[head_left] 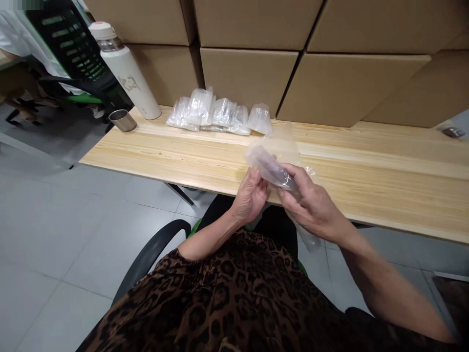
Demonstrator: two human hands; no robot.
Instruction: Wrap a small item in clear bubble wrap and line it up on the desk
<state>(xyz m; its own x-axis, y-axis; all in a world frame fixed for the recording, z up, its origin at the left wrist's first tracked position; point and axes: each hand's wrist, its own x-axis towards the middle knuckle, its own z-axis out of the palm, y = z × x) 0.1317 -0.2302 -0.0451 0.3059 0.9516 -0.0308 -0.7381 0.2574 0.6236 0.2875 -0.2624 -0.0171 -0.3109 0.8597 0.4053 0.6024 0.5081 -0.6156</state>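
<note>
Over the table's front edge, both hands are on a clear plastic bag (269,166) with a greyish look, tilted from upper left to lower right. What lies inside it, if anything, I cannot make out. My right hand (311,205) is wrapped round the lower part of the bag. With thumb and fingers closed, my left hand (251,195) pinches the bag's left side. Part of the plastic hangs below the right hand. Just behind the hands, a thin translucent sheet or bag (287,144) lies on the wooden table (164,151).
Several filled clear packets (201,107) lie along the back, beside a translucent piece with dark marks (261,119). A white bottle (134,83) and a metal cup (123,120) stand at left. Stacked cardboard boxes (249,78) wall off the rear. A person sits far left near a chair (73,49).
</note>
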